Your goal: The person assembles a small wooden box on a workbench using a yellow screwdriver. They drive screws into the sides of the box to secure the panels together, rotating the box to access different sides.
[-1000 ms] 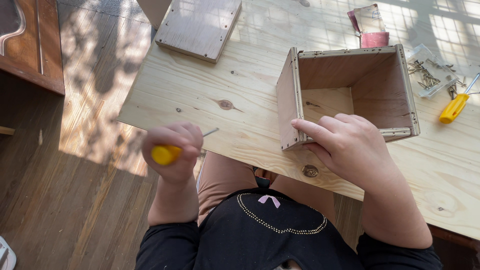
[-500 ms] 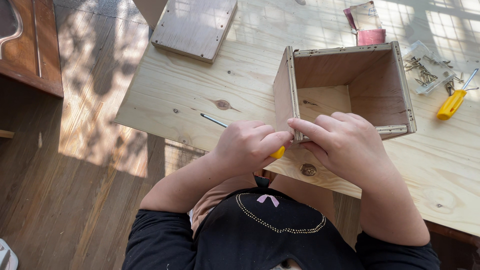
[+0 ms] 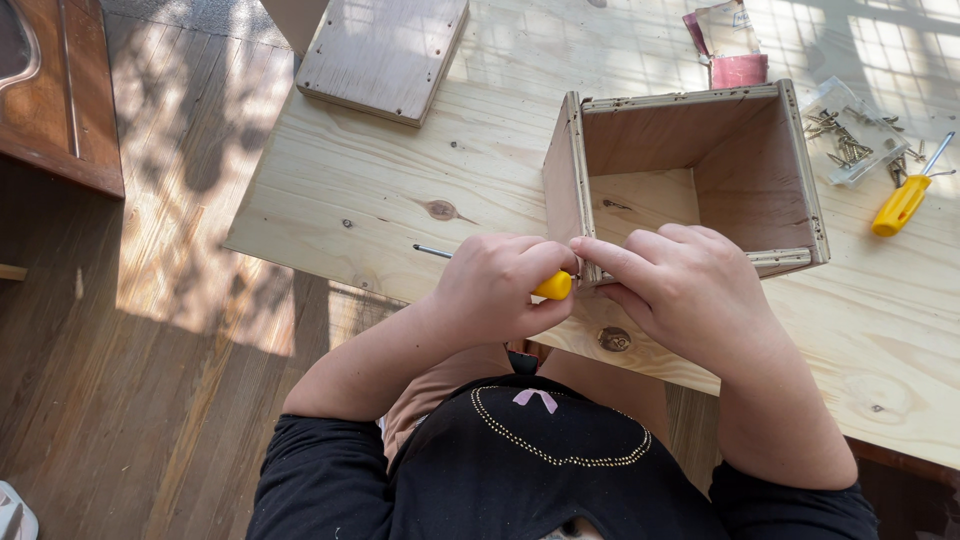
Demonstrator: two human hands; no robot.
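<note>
The left hand (image 3: 497, 287) is closed around a yellow-handled screwdriver with a thin metal shaft (image 3: 540, 284), held just off the near-left corner of the open square plywood box (image 3: 690, 175) lying on the pale pine table (image 3: 350, 215); the right hand (image 3: 680, 290) rests its pinched fingertips on that same corner, though I cannot tell whether they hold a screw. The tool lies nearly level, its long axis running left to right, yellow butt towards the box and metal tip pointing away from it. Reversed like this, it could slip in the fist and jab the fingers pinching beside it, or nudge the box off its edge
</note>
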